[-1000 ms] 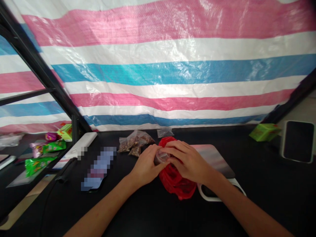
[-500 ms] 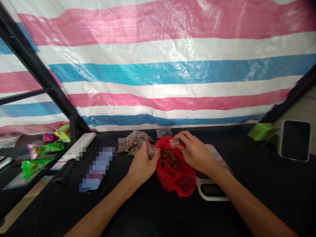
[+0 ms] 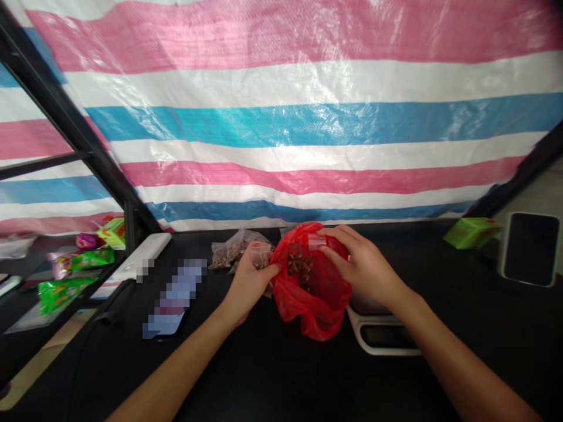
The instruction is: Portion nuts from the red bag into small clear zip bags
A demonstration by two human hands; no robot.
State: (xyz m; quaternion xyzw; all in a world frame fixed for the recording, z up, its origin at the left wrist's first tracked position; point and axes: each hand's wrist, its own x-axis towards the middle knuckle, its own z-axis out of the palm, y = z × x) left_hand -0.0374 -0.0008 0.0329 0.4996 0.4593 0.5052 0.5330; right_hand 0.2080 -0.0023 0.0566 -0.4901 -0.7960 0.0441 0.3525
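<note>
The red plastic bag (image 3: 312, 316) is open at the top, with brown dried bits (image 3: 299, 266) inside. My left hand (image 3: 246, 281) is closed around a small clear zip bag (image 3: 261, 253), its thumb against the red bag's left rim. On the other side, my right hand (image 3: 365, 266) grips the red bag's upper right rim. A small see-through piece of plastic (image 3: 316, 241) shows at its fingertips; its kind is unclear. Behind my left hand lie filled clear zip bags (image 3: 226, 252) of similar brown bits.
A white-edged scale (image 3: 365, 346) sits partly under my right forearm. To the left are a phone (image 3: 176, 310), a white box-like object (image 3: 145, 252) and green snack packets (image 3: 64, 293). Right of my hands stand a green box (image 3: 470, 232) and a dark-screened device (image 3: 530, 249). Striped sheeting (image 3: 308, 129) hangs behind.
The red bag's rim has been raised and its mouth drawn up between my hands. My right hand has shifted slightly right, while my left hand has moved a little left and turned.
</note>
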